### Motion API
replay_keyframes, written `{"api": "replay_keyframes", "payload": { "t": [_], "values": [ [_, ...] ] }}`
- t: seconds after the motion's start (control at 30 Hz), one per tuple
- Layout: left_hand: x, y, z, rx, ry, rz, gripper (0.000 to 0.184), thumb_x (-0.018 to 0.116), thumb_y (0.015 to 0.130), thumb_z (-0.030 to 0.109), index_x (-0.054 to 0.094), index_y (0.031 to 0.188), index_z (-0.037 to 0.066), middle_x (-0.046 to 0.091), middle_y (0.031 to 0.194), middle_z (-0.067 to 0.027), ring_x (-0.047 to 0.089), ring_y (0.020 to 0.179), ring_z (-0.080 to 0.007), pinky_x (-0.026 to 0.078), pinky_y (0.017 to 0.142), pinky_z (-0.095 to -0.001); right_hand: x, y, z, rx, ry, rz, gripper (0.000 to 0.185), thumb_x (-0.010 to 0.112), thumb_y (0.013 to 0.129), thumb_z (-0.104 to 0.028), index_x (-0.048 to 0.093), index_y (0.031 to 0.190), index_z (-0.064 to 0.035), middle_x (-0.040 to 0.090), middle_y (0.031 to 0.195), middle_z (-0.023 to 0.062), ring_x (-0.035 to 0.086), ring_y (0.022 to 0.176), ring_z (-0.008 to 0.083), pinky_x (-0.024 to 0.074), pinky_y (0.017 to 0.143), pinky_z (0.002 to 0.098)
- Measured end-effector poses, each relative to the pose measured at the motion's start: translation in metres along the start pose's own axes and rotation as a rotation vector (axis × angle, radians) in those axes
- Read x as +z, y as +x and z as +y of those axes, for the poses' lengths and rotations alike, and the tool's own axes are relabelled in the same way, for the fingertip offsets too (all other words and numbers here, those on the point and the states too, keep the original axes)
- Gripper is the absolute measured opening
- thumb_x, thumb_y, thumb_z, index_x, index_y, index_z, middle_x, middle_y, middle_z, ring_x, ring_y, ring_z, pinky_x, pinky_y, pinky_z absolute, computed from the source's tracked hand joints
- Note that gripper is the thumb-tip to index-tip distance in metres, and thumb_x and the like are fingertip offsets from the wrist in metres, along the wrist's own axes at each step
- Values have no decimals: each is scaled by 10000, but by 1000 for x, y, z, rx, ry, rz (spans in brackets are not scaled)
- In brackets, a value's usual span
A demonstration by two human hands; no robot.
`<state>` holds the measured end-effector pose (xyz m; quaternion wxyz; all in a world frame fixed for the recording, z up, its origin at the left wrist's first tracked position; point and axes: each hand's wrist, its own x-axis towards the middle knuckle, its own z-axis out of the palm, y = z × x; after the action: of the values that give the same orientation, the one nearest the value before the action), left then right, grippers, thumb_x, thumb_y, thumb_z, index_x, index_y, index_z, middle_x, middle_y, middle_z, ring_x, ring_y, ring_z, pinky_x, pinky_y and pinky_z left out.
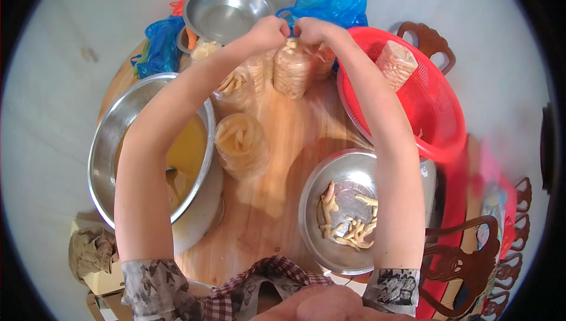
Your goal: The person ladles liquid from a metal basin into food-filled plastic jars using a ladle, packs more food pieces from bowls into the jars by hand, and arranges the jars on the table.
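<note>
Both arms reach to the far side of a round wooden table (283, 162). My left hand (270, 32) is closed, its fingertips at the top of a clear packed container (292, 68) of pale food pieces. My right hand (312, 30), also closed, meets that container's top from the other side. What the fingertips pinch is too small to make out. Nearer to me stand a jar of pale strips (240, 138) and another filled jar (234, 82).
At left is a steel basin (100, 162) of yellow liquid. A steel bowl (309, 203) holds chicken-foot-like pieces. The red colander (436, 126) holds a packed container (396, 64). Behind are an empty steel bowl (227, 11) and blue bags (330, 2). Wooden chairs (460, 262) stand right.
</note>
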<state>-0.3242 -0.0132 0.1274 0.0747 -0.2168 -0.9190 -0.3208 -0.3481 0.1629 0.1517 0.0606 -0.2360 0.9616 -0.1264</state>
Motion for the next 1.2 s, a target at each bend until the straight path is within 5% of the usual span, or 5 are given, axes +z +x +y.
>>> {"api": "replay_keyframes", "payload": {
  "t": [0.23, 0.37, 0.67, 0.87, 1.2],
  "values": [
    [14, -3, -10, 386, 413, -42, 218, 624, 820, 72, 744, 1001, 95, 707, 1031, -91, 664, 973, -317, 537, 821, -415, -18, -19, 8, 139, 231, -56, 458, 735, 748, -3, 637, 1194, 11, 698, 1004, 145, 714, 773, 236, 588, 652, 376],
    [8, 5, 11, 411, 707, -288, 138, 607, 857, 104, 700, 948, 58, 689, 1003, -99, 642, 998, -336, 528, 852, -436, -25, -7, 16, 148, 324, -16, 242, 730, 734, 44, 730, 976, 25, 715, 943, 125, 710, 743, 223, 612, 618, 355],
    [8, -8, 19, 298, 667, -346, 326, 644, 828, 130, 622, 1137, 26, 599, 1164, -128, 514, 1189, -319, 484, 947, -455, -49, -10, 6, 142, 303, -80, 283, 704, 764, 88, 722, 1040, 29, 695, 984, 144, 703, 816, 222, 636, 674, 321],
    [5, -25, 21, 327, 774, -388, 541, 582, 807, 57, 555, 1347, 48, 520, 1307, -125, 454, 1258, -316, 465, 1010, -461, -47, 6, 23, 203, 451, 203, 276, 707, 746, 127, 730, 996, 13, 722, 935, 128, 724, 740, 236, 633, 590, 322],
    [-5, -40, 24, 187, 407, -323, 599, 570, 791, 40, 511, 1387, 65, 574, 1217, -217, 488, 1252, -392, 456, 983, -485, -16, 32, 78, 366, -42, 450, 238, 638, 811, -109, 742, 1001, -10, 724, 1020, 224, 702, 991, 362, 556, 853, 442]
  ]
}}
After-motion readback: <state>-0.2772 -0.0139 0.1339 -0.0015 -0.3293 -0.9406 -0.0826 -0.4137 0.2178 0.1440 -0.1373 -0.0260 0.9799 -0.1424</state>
